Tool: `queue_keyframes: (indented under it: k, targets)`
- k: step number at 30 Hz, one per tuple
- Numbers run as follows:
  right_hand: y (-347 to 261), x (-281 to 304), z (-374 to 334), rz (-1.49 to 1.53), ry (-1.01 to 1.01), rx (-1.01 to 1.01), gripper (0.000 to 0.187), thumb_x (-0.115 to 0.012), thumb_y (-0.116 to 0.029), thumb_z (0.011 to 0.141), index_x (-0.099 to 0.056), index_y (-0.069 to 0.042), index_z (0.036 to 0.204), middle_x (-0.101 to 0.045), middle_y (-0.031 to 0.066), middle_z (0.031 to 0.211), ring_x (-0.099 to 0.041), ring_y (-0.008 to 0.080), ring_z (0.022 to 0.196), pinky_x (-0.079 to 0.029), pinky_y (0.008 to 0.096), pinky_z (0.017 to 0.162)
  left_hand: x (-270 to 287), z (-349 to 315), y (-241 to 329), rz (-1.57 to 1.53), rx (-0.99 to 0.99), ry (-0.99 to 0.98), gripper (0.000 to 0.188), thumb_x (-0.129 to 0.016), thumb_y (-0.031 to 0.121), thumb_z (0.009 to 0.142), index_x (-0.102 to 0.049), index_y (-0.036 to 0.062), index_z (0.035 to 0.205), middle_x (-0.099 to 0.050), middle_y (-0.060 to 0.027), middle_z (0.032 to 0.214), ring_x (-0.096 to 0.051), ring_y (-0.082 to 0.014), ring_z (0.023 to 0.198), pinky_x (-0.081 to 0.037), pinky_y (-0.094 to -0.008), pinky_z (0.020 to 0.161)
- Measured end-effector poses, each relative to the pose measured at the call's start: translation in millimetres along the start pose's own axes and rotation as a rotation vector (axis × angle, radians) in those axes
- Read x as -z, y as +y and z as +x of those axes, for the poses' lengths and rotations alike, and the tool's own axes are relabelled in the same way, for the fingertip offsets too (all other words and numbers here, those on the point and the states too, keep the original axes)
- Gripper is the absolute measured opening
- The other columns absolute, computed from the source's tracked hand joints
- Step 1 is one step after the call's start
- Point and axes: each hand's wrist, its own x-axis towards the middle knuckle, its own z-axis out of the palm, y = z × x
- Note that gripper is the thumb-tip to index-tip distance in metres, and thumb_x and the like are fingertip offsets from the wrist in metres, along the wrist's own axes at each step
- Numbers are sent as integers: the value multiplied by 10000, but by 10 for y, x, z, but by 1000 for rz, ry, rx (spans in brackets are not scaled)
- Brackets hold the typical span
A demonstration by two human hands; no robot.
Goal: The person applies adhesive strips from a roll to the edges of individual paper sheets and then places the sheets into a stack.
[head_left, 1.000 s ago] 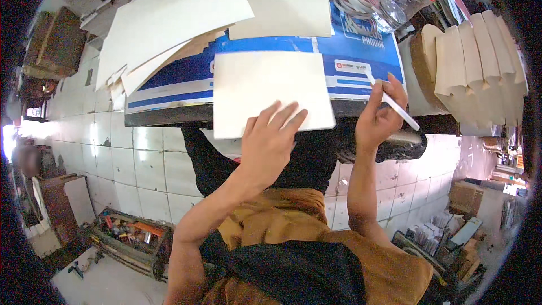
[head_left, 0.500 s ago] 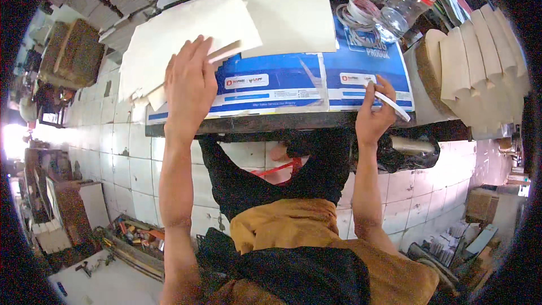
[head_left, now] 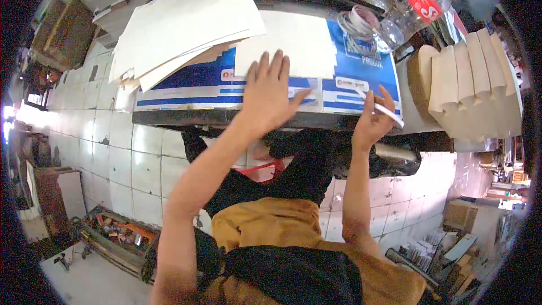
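Observation:
My left hand [head_left: 267, 93] has its fingers spread, fingertips on the lower edge of a cream paper sheet [head_left: 296, 39]. The sheet lies on blue-and-white printed posters [head_left: 186, 97] that cover the table top. To the left, a fanned stack of cream sheets [head_left: 189, 31] overlaps unevenly. In my right hand [head_left: 372, 121] a slim white flat stick [head_left: 389, 116] is held between thumb and fingers, over the table's front edge at the right.
Rolls of whitish tape [head_left: 358, 21] and clear plastic bottles with red labels [head_left: 424, 7] stand at the far right. Thick folded cream paper bundles [head_left: 468, 79] fill the right side. The table's dark front edge [head_left: 186, 117] runs before my lap.
My left hand has moved right, from the fanned stack to the single sheet, which now sits lower on the posters. My right hand still holds the white stick. The view has shifted slightly.

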Motion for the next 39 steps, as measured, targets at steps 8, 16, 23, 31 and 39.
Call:
queue_keyframes:
  k: [8,16,23,31,39]
  targets:
    - [-547,-256,-275,-5,-244,130,219,-730,-57,916,-675,5,1119,-715,99,978,-681,248,898,-504,390,931,389,-771,270,-268,106,126,758,-671,379,947,-392,-34,1518,-422,-237,1554,-370,-450,1444,-297,-523,1195]
    - [-1010,-900,-764,23,-641,228,432,-722,-103,906,-615,-90,1324,-687,45,970,-653,242,933,-396,436,958,340,-1227,-98,-377,232,319,799,-735,130,865,-329,-48,1530,-429,-257,1533,-366,-449,1446,-246,-519,1222]
    - [-1052,-1047,-864,-95,-690,355,273,-684,-75,920,-637,-63,1189,-704,83,1153,-649,248,951,-385,434,961,239,-1363,-113,-448,243,368,885,-664,124,832,-200,-51,1565,-426,-220,1552,-350,-404,1477,-102,-590,1247]
    - [-1007,-1047,-851,-112,-699,360,268,-673,-54,915,-622,-64,1178,-695,95,1160,-649,268,989,-405,451,959,220,-1363,-137,-435,236,373,849,-676,117,818,-262,-43,1542,-434,-204,1552,-301,-405,1507,-103,-601,1245]
    - [-986,-1044,-836,-79,-722,306,229,-670,-22,903,-618,-50,1125,-697,146,1198,-658,314,1014,-436,446,948,216,-1318,-121,-406,215,361,822,-685,91,804,-314,-27,1528,-436,-186,1553,-305,-408,1503,-129,-610,1238]
